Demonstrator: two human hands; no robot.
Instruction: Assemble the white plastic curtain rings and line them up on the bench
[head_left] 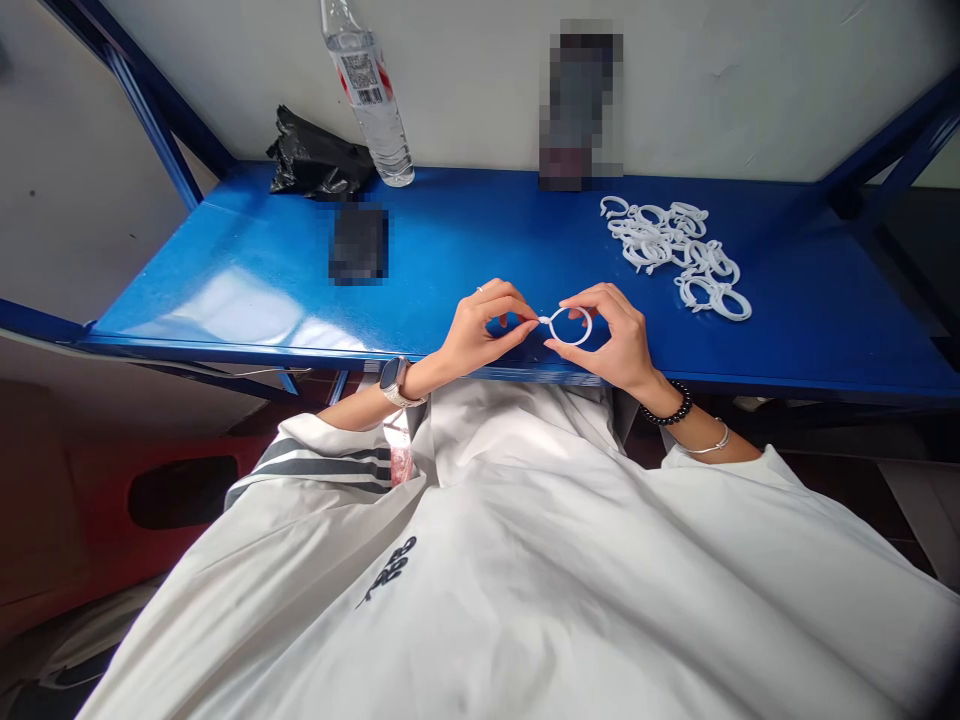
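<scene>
A white plastic ring (590,331) with a small tab at its left side is held between my two hands, just above the front of the blue table. My left hand (484,325) pinches the tab between thumb and fingertips. On the other side, my right hand (619,335) grips the ring's hoop, with thumb below and fingers above. Behind and to the right of my right hand lies a loose pile of similar white rings (652,245), several of them overlapping.
The blue table (465,240) ends at a front edge close to my body. At the back left stand a water bottle (379,120) and a crumpled black plastic bag (319,160). A blurred dark object (358,245) lies in front of them; another blurred object (581,110) is at the back.
</scene>
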